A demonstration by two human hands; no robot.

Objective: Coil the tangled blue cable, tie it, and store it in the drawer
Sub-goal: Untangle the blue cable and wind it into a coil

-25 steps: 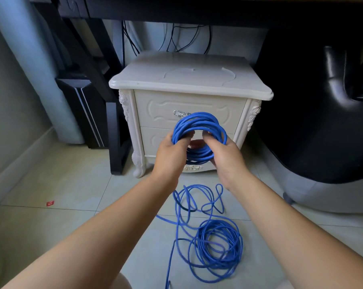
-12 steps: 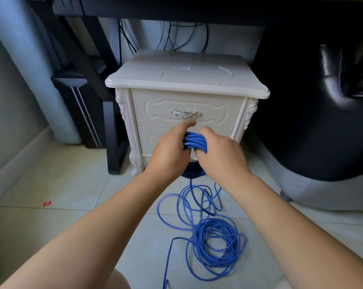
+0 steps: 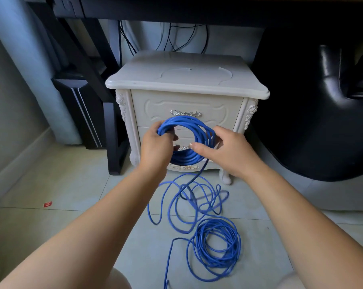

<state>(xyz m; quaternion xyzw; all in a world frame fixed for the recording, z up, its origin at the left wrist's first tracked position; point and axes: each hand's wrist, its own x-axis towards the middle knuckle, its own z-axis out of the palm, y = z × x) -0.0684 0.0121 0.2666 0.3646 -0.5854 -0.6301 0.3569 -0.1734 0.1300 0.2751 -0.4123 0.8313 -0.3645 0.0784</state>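
The left hand is gripping the coil of blue cable, fingers curled round its left side, while the right hand is pinching its right side. The coil is hanging before the closed drawer — loose loops are lying on the floor.

colour notes: blue against cream and black.
cable saturated blue throughout, coil and floor loops alike. nightstand cream-white, embossed scroll outlines on the fronts, carved rose pattern down the corner posts; handle silver filigree. floor pale grey-green tile, thin darker grout lines; one small red scrap. chair glossy black. wires black. pillar pale blue-grey.
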